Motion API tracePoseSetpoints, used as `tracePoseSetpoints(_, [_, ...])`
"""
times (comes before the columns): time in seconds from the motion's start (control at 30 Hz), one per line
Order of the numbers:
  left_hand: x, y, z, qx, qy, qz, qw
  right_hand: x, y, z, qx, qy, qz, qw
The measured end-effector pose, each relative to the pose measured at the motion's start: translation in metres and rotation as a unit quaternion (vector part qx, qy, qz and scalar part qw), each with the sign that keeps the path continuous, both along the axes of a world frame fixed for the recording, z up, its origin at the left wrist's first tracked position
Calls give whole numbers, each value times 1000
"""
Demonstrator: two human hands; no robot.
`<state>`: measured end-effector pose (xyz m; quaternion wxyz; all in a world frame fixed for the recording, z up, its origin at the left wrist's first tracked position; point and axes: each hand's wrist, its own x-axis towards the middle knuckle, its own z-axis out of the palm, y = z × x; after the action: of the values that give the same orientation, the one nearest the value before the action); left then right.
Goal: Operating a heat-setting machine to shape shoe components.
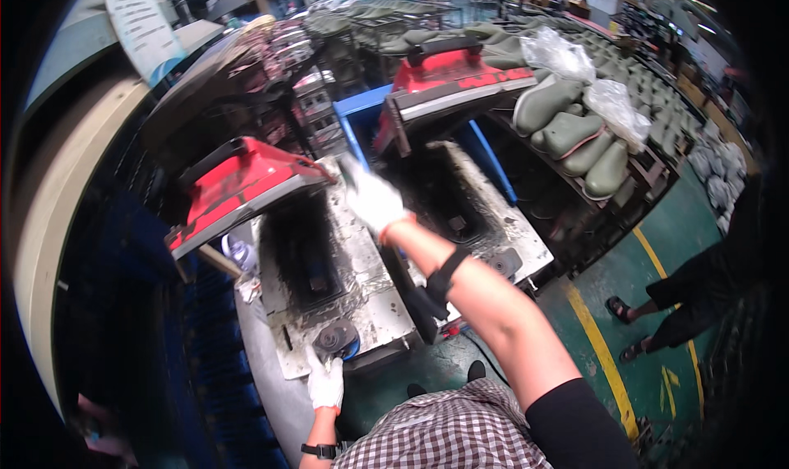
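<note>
My left hand (325,384), in a white glove, is at the front edge of the left machine. Its fingers close on the near rim of a round dark knob (338,336) with a blue edge. My right hand (374,199), also gloved, is smeared by motion above the gap between two machines, close to the left one's raised red lid (246,181); its fingers cannot be made out. Below that lid lies a blackened, sunken mould cavity (306,247) in a worn pale plate. The right machine has a similar dark cavity (448,194) under its own raised red lid (444,70).
Olive-green boots (575,132) and clear plastic bags (559,54) lie piled beyond the right machine. A blue bar (493,163) runs alongside its cavity. At right, another person's legs (686,296) stand by yellow floor lines (602,358). A pale curved panel (70,214) rises at left.
</note>
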<state>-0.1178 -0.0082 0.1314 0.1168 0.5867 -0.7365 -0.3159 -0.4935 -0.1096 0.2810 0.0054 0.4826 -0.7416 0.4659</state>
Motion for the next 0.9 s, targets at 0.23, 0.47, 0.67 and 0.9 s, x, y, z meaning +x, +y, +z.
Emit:
tracePoseSetpoints(0.23, [10, 14, -40, 8, 88, 125, 988, 8, -41, 96, -29, -103, 193, 975])
tracePoseSetpoints(0.47, [-10, 17, 10, 61, -14, 69, 996, 0, 214, -78, 185, -36, 66, 980])
tracePoseSetpoints(0.67, [-113, -5, 97, -181, 200, -28, 963, -27, 368, -128, 82, 4, -27, 996])
tracePoseSetpoints(0.9, [-295, -184, 204, 71, 436, -100, 892, -67, 495, -176, 81, -167, -181, 966])
